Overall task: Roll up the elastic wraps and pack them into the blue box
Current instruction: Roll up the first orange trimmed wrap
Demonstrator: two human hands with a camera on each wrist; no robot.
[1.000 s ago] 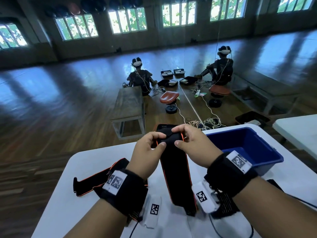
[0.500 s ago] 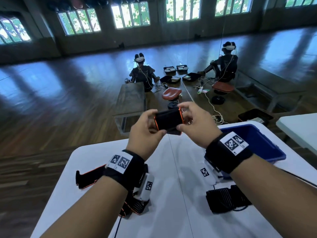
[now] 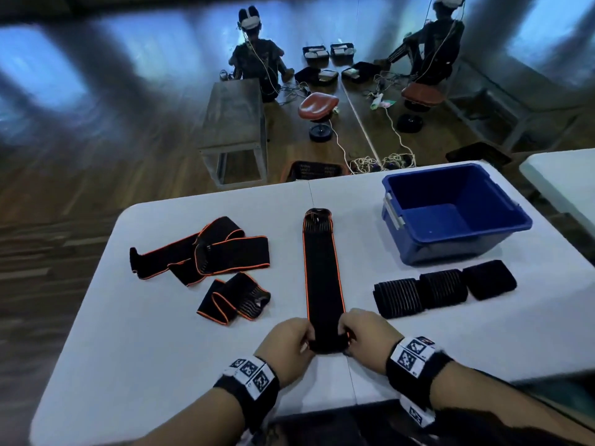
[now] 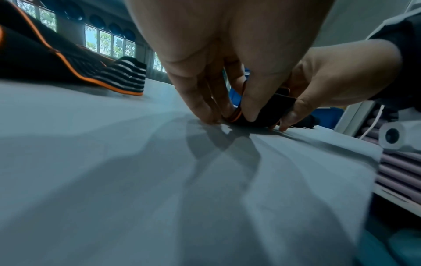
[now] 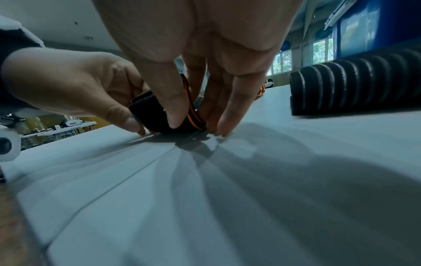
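Note:
A long black elastic wrap with orange edging (image 3: 322, 272) lies flat down the middle of the white table (image 3: 161, 333), its near end curled into a small roll (image 3: 326, 344). My left hand (image 3: 289, 341) pinches that roll (image 4: 262, 111) from the left. From the right my right hand (image 3: 363, 333) pinches the roll (image 5: 164, 115), thumb on top. The blue box (image 3: 450, 214) stands at the far right, nothing visible inside. Three rolled black wraps (image 3: 441, 291) lie in a row before it. Unrolled orange-edged wraps (image 3: 206, 249) lie at the left.
A smaller folded wrap (image 3: 235, 299) lies left of the flat one. The table's near edge is just below my wrists. Beyond the table are a wooden floor, a bench (image 3: 235, 123), stools, cables, and two seated people with headsets.
Both hands came down from chest height, where they held the wrap in the air. The wrap now lies stretched flat on the table, and the view has tipped downward.

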